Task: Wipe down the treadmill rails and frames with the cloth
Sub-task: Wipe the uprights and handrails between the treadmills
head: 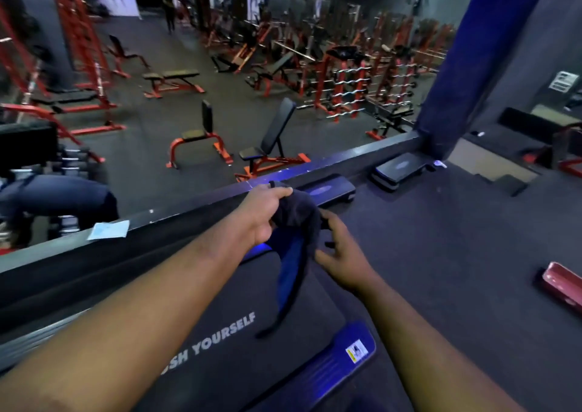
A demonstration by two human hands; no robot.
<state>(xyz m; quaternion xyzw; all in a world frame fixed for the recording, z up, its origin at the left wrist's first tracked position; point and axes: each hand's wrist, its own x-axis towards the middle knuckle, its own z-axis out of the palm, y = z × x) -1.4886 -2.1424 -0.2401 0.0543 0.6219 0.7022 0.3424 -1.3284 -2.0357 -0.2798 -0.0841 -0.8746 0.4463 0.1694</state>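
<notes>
Holding the dark cloth (297, 219) up between both hands, we are standing over the treadmill belt (239, 326), and nothing is being wiped at this moment. Our left hand (263, 211) has its fingers and thumb curled round the upper bunch of the cloth, gripping it firmly. Our right hand (341, 249) sits just to the right of the cloth with its fingers spread and half bent, the tips touching the fabric; we cannot tell whether it truly has hold of it or only steadies it. A long tail of the cloth hangs down over the belt, ending near the white lettering.

We judge this to be a preparing step: gathering or folding the cloth into a pad before it goes onto a surface. The blue side rail (333, 361) lies near us on the right of the belt, and the cloth is well clear of it. To the far left a dark ledge (176, 219) runs across the scene, with a pale sheet of paper (108, 229) lying on it.

The next move, we think, calls for bunching the loose tail into the hand so it does not drag, then lowering the pad flat onto the side rail and drawing it along its length with steady pressure.
</notes>
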